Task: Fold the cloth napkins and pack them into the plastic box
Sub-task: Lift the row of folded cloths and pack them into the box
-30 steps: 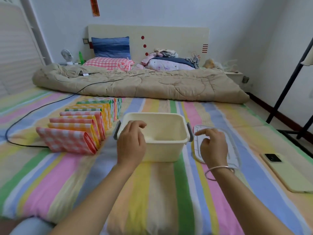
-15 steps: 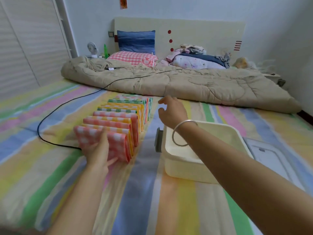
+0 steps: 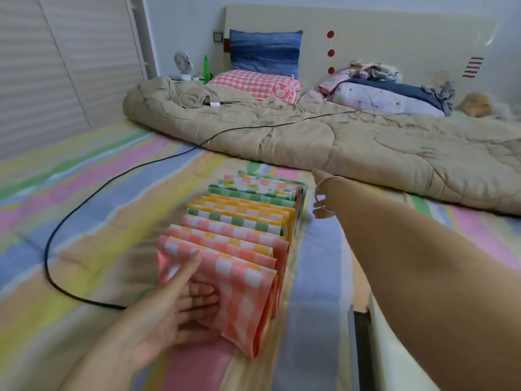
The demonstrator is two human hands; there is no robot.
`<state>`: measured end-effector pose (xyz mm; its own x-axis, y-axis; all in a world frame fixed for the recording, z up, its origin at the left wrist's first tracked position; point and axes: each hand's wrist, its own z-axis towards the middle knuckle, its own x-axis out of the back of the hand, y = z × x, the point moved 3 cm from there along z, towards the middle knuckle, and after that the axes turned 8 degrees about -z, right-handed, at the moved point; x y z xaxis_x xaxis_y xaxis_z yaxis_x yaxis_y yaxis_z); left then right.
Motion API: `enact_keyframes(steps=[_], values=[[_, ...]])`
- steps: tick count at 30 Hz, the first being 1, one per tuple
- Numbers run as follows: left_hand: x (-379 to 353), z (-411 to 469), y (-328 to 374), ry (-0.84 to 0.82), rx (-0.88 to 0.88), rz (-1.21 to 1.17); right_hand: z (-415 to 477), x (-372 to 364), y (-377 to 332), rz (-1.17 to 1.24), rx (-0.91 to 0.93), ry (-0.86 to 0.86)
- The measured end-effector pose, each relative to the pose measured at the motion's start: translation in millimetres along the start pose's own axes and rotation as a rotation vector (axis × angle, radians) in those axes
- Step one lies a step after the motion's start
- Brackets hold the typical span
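A row of several folded checked cloth napkins stands on edge on the striped bed sheet, pink at the near end, then yellow and green. My left hand presses flat against the face of the nearest pink napkin, fingers straight. My right arm crosses over the cream plastic box, of which only a rim and a grey handle show at the bottom right. My right hand, with a bracelet on the wrist, is spread at the far right end of the row and holds nothing.
A black cable loops over the sheet left of the napkins. A beige quilt lies rolled across the bed behind them, with pillows and clothes at the headboard. A shuttered wardrobe stands on the left.
The view has swung left and closer to the napkins. My left hand went from the box to the front napkin. My right hand left the lid and reached to the row's far end.
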<state>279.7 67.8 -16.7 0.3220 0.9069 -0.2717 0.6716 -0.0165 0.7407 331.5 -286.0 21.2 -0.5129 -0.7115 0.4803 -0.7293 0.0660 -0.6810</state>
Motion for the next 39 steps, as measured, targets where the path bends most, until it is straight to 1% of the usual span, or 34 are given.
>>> enact_keyframes(steps=[1, 4, 6, 9, 12, 15, 18, 20, 25, 27, 29, 30, 32, 33, 34, 36, 37, 39], values=[[1.3, 4.4, 1.5, -0.014, 0.014, -0.009, 5.1, -6.8, -0.5, 0.084, -0.011, -0.023], [6.3, 17.2, 1.9, -0.037, 0.033, -0.045, 24.3, -24.2, 6.2, 0.189, -0.016, -0.077], [8.7, 22.2, 1.3, -0.073, 0.039, -0.069, 46.2, -35.1, 9.6, 0.218, -0.024, -0.103], [11.4, 25.2, 0.0, -0.097, 0.051, -0.093, 46.6, -41.5, 9.8, 0.209, 0.045, -0.19], [11.3, 25.5, -1.3, -0.081, 0.041, -0.101, 38.2, -36.8, 3.9, 0.217, 0.143, -0.23], [9.4, 22.5, -2.2, -0.067, 0.03, -0.095, 34.8, -27.6, 0.5, 0.199, 0.173, -0.287], [7.7, 17.8, -2.2, -0.043, 0.022, -0.087, 25.4, -19.9, -7.7, 0.075, 0.181, -0.316], [7.1, 14.4, -3.8, -0.02, 0.021, -0.09, 14.3, -19.1, -16.2, -0.054, 0.203, -0.347], [4.0, 2.4, -13.1, 0.084, -0.004, -0.173, -43.1, -38.4, -33.2, -0.657, 0.343, -0.467], [-0.5, -5.1, -16.8, 0.137, -0.07, -0.214, -63.3, -49.7, -32.4, -0.892, 0.384, -0.491], [-2.3, -11.9, -21.8, 0.171, -0.132, -0.259, -77.0, -58.0, -30.1, -1.036, 0.419, -0.467], [-3.0, -17.9, -23.4, 0.165, -0.152, -0.29, -83.0, -60.7, -28.4, -1.052, 0.429, -0.466], [-3.2, -18.8, -17.7, 0.146, -0.17, -0.335, -90.4, -65.9, -22.0, -0.991, 0.43, -0.507], [-6.6, -14.0, -10.9, 0.155, -0.175, -0.309, -92.6, -67.2, -18.4, -0.955, 0.439, -0.51], [-10.4, -9.5, -5.5, 0.205, -0.218, -0.24, -94.8, -68.1, -14.3, -0.942, 0.455, -0.489], [-11.3, -6.6, -0.7, 0.329, -0.37, -0.071, -102.2, -68.9, -5.4, -0.964, 0.51, -0.404], [-12.8, -10.4, -3.5, 0.35, -0.395, -0.026, -107.5, -69.7, -0.6, -0.963, 0.54, -0.37], [-17.5, -8.7, -17.2, 0.313, -0.357, -0.032, -121.4, -69.7, 10.4, -0.93, 0.573, -0.327]])
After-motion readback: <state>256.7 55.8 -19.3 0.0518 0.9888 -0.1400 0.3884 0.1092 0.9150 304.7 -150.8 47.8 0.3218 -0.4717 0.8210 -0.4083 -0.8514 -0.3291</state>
